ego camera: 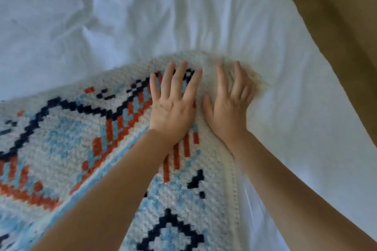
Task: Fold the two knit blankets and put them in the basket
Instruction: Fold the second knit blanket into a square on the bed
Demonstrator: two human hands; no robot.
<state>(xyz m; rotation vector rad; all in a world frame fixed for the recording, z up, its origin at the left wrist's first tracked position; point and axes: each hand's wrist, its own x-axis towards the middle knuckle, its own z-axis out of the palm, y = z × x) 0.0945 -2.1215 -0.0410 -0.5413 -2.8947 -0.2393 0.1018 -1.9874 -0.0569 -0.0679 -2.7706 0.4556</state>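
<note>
Blanket (67,140): chunky knit yarn, nubby, matt. Sheet (122,16): thin smooth cloth, creased, matt.

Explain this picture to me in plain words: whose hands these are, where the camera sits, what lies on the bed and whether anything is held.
There is no machine here. A camera worn on a person's head looks forward and down at their own bare arms. The left hand and the right hand lie flat, fingers spread, on a knit blanket patterned in white, light blue, orange and navy. They press it rather than grip it, near its corner. The blanket lies on a wrinkled white sheet. A tan surface shows at upper right. No basket or second blanket is in view.
</note>
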